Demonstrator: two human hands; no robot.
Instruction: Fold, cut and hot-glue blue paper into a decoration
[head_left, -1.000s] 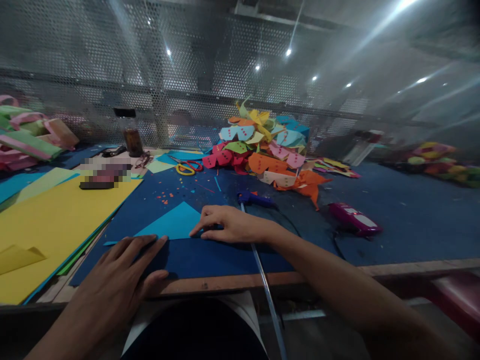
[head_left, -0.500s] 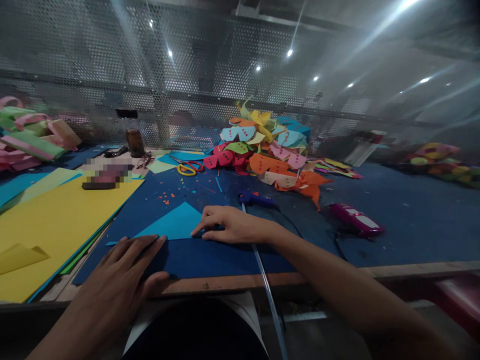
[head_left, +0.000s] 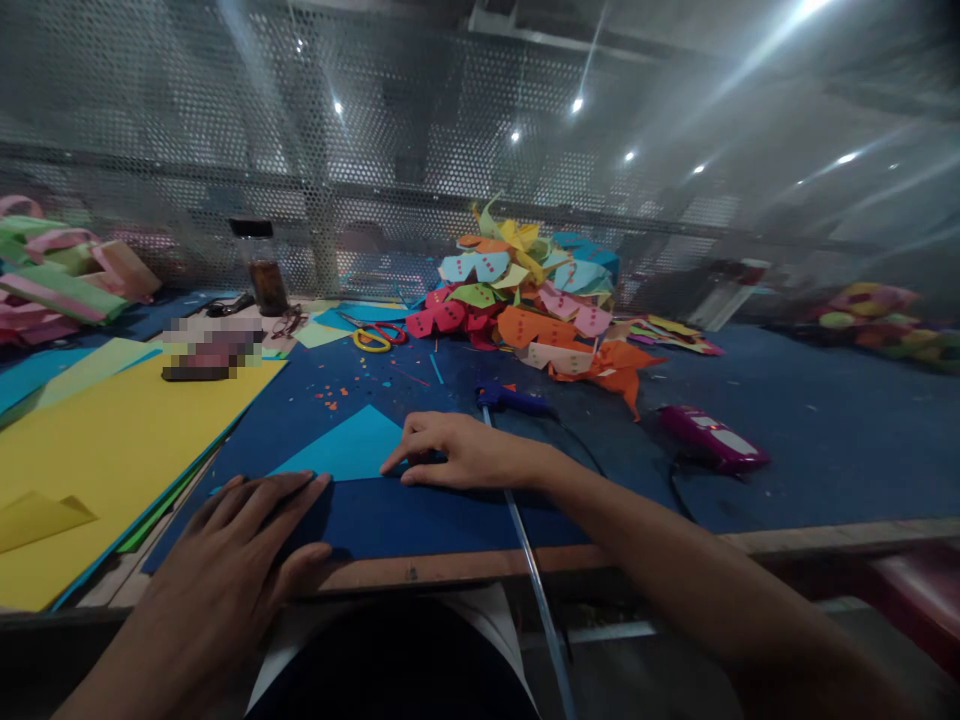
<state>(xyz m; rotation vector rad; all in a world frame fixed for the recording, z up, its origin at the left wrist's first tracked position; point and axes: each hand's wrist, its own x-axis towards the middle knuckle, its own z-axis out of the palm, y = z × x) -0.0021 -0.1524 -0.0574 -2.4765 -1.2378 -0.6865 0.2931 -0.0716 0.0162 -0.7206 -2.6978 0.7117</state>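
A light blue sheet of paper, folded to a triangle, lies on the dark blue mat in front of me. My left hand rests flat with its fingers stretched over the paper's near left edge. Fingertips of my right hand press on the near right part of the paper, the fingers bent but apart; the paper's right corner is hidden under that hand. Close behind my right wrist lies a blue glue gun with a long clear glue stick that passes under the wrist and hangs past the table edge.
Large yellow paper sheets lie at left, with a pixelated object on them. Behind are scissors, a jar and a pile of coloured paper cutouts. A purple device with a cord sits at right.
My left hand has slid very slightly left along the paper's near edge. My right hand and the folded paper stay in place.
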